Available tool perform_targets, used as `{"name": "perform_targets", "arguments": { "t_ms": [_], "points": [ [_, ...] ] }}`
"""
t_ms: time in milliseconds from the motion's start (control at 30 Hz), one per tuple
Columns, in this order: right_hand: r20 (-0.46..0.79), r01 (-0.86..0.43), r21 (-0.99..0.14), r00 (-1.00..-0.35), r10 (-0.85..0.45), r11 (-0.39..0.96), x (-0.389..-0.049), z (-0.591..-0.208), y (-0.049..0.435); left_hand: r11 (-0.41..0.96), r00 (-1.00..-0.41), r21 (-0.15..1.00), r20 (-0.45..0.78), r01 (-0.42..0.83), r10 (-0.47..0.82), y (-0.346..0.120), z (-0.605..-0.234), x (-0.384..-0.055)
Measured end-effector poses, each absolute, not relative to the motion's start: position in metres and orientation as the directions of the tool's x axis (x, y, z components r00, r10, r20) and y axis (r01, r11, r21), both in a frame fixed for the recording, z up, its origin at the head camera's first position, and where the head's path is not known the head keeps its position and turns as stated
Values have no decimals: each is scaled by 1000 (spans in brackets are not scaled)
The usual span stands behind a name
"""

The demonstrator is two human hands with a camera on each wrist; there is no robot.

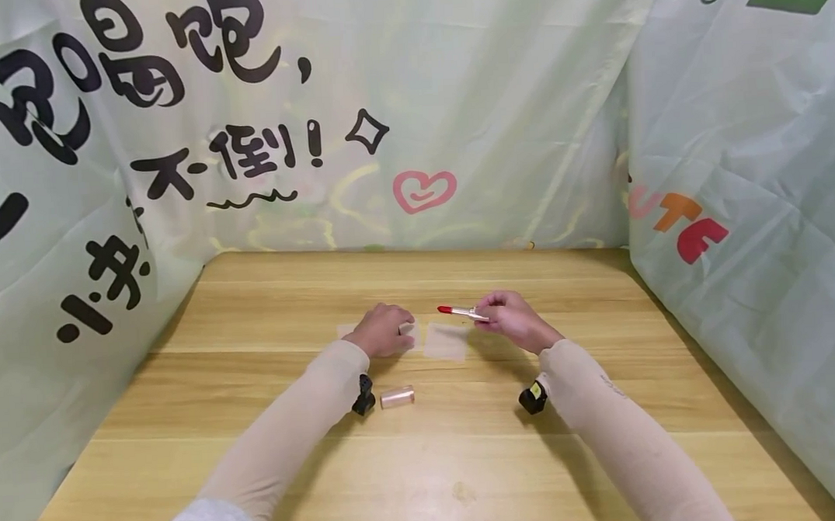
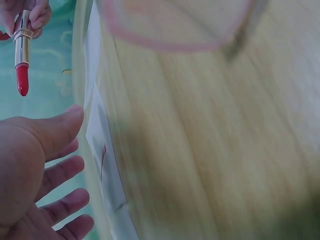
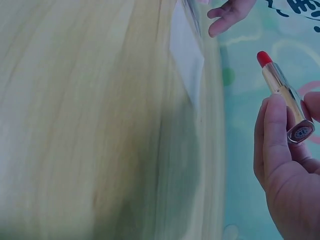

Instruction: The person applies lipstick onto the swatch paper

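My right hand (image 1: 509,319) pinches an uncapped lipstick (image 1: 462,313) between thumb and fingers, its red tip directed left toward the other hand. In the right wrist view, the lipstick (image 3: 285,90) shows a metallic tube and a dark label on its base. My left hand (image 1: 385,329) is just above pale paper, fingers spread and relaxed, holding nothing; whether it touches is unclear. A sheet of white paper (image 1: 445,342) lies between the hands. In the left wrist view, the paper (image 2: 103,135) bears a thin red line. The pink lipstick cap (image 1: 398,397) lies near the left wrist.
The wooden table (image 1: 461,453) reaches to fabric curtains at the back and both sides. The back curtain (image 1: 481,118) carries dark lettering and a pink heart. A small black camera is strapped on each wrist.
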State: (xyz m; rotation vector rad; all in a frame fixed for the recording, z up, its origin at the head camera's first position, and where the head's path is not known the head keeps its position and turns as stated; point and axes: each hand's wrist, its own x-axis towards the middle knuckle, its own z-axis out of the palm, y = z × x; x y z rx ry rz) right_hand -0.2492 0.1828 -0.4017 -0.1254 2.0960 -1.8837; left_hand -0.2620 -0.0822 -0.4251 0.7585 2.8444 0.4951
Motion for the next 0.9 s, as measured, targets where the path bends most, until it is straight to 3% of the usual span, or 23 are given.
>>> {"name": "perform_targets", "arguments": {
  "t_ms": [500, 900],
  "points": [
    [-190, 160, -977, -952, -240, 138, -253, -416, 192, 765, -808, 352, -39, 540, 588, -59, -429, -263],
    [-200, 168, -973, -954, -221, 157, -258, -423, 188, 802, -828, 317, -80, 507, 555, -48, -430, -261]
  ]
}}
